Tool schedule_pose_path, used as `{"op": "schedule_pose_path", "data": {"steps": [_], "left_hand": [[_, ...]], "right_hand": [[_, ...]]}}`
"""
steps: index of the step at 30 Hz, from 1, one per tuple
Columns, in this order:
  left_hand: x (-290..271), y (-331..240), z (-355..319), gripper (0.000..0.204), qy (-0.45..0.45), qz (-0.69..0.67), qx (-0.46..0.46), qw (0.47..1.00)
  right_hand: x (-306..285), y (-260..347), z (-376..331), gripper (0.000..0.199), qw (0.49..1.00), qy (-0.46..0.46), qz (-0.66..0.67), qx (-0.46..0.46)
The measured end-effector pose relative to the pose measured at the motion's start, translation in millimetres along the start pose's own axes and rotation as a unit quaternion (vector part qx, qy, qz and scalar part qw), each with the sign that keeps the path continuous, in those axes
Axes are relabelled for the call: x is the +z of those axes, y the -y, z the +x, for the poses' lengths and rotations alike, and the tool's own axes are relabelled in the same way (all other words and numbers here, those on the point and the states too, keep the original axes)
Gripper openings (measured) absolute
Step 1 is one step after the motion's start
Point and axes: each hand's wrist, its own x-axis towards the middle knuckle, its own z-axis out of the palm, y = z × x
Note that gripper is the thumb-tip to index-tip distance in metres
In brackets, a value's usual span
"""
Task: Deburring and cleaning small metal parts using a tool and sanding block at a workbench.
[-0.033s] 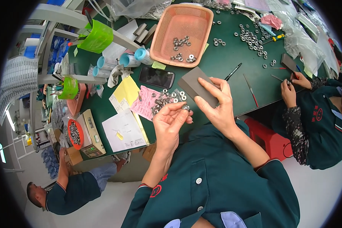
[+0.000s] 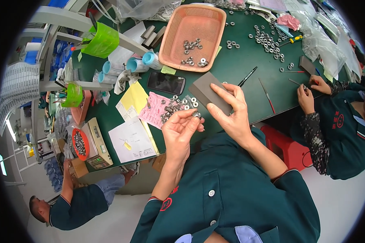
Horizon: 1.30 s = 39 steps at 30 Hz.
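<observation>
Between the thumb and fingertips of my left hand (image 2: pixel 179 128) is a small shiny metal ring (image 2: pixel 196 114), partly covered by the fingers. My right hand (image 2: pixel 236 115) grips a grey-brown rectangular block (image 2: pixel 209 92), thumb on its near side and fingers across the top. The block is tilted just above the green table, close to the ring but apart from it. Behind my left hand, a heap of similar metal rings (image 2: pixel 172 108) lies on pink bubble wrap (image 2: pixel 152 109).
A pink plastic basket (image 2: pixel 166 44) holds several rings. Nearby are a black phone (image 2: pixel 166 83), a black pen (image 2: pixel 248 76) and a thin red-handled tool (image 2: pixel 267 95). Loose rings (image 2: pixel 267 44) spread toward a co-worker's hands (image 2: pixel 312 92) at right. A scale (image 2: pixel 98 141) stands left.
</observation>
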Motion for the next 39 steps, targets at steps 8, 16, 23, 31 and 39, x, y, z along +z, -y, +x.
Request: {"op": "schedule_pose_path", "data": {"steps": [8,16,23,31,39], "left_hand": [[-2,6,2,0.021,0.015,0.036,0.010,0.999],[0,7,1,0.024,-0.003,0.136,0.067,0.988],[3,7,1,0.024,-0.019,0.162,0.079,0.983],[-1,11,4,0.022,-0.014,0.217,0.103,0.971],[-16,5,11,0.022,0.091,-0.103,-0.124,0.983]], "right_hand": [[-1,3,-1,0.050,0.998,-0.003,0.063,0.021],[-1,5,-1,0.053,0.999,-0.008,0.034,-0.001],[-2,5,1,0.054,1.000,-0.009,0.020,-0.016],[0,4,1,0.053,1.000,-0.014,-0.011,-0.016],[-7,2,-4,0.055,1.000,-0.011,0.000,-0.027]]}}
